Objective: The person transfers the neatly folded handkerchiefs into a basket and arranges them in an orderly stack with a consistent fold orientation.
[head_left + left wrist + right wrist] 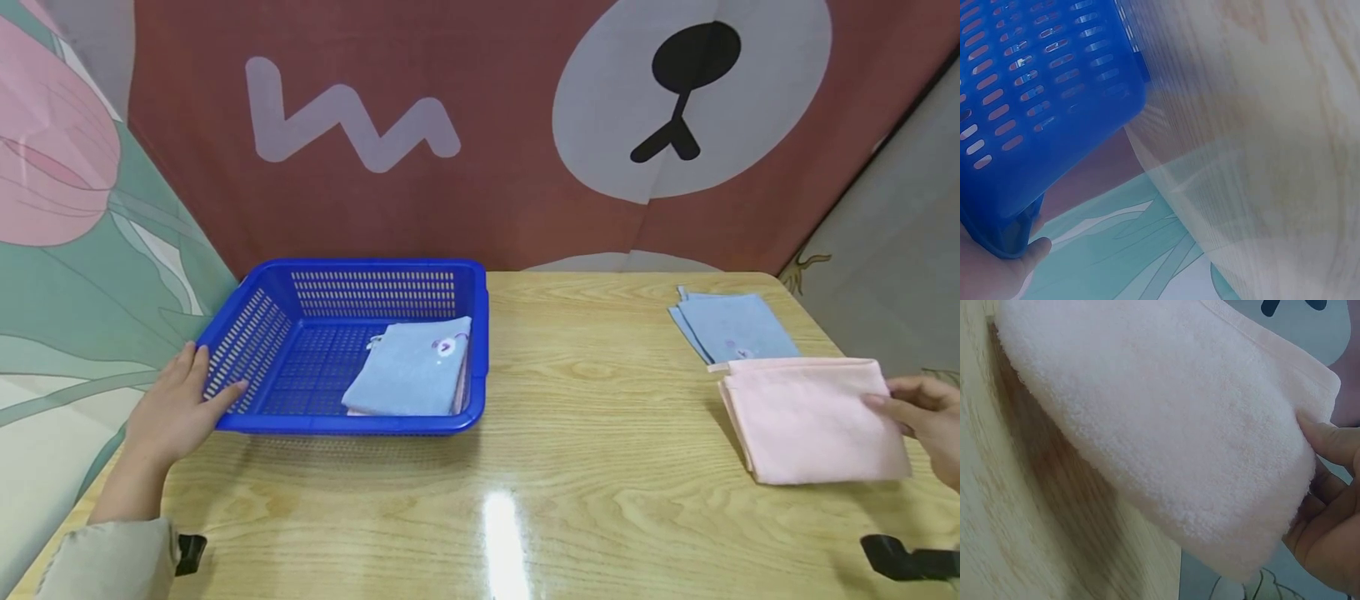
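Note:
My right hand [930, 417] pinches the right edge of a folded pink towel [817, 425], thumb on the near face. In the right wrist view the towel [1166, 425] shows a fluffy pile and hangs above the table, casting a shadow. Behind it lies a folded blue towel [742, 325], partly covered. On the left, my left hand [168, 404] grips the left rim of a blue plastic basket [345, 423]. The left wrist view shows the thumb and part of the hand at the rim of the basket [1054, 125]. Inside, at the right, a folded blue towel [412, 367] rests over something pink.
Everything stands on a wood-grain table [585, 467]. A brown cloth with a cartoon face [487, 208] hangs behind it, and a flower-patterned cloth [67, 292] is at the left. Black straps or mounts [191, 554] show near both wrists.

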`<state>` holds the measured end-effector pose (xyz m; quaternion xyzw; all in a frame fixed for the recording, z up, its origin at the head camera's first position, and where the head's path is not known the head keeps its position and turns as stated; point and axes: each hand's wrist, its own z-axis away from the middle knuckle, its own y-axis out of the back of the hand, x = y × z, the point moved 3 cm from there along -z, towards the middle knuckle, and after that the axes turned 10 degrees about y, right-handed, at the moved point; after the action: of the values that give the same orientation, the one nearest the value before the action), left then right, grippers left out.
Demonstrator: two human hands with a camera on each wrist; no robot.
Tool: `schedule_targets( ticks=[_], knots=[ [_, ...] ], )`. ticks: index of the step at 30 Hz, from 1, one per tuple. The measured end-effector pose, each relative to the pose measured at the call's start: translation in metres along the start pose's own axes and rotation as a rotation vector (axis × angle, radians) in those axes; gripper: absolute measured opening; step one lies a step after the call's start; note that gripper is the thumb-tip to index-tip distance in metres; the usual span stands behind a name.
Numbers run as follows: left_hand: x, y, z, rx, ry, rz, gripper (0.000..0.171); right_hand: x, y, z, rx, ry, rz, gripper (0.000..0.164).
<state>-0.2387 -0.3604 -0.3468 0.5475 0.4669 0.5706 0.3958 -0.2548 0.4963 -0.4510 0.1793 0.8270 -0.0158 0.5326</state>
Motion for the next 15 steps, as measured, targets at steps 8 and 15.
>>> schedule_targets(
  ticks=[8, 15],
  knots=[
    [0.0001, 0.0001, -0.0001, -0.005, -0.006, 0.0, 0.076, -0.0022, -0.0041, -0.0028, 0.013, 0.047, -0.163, 0.023],
    [0.0009, 0.0007, -0.0001, -0.001, -0.001, 0.003, 0.076, -0.002, -0.0077, -0.0074, 0.041, 0.042, -0.159, 0.021]
  ],
)
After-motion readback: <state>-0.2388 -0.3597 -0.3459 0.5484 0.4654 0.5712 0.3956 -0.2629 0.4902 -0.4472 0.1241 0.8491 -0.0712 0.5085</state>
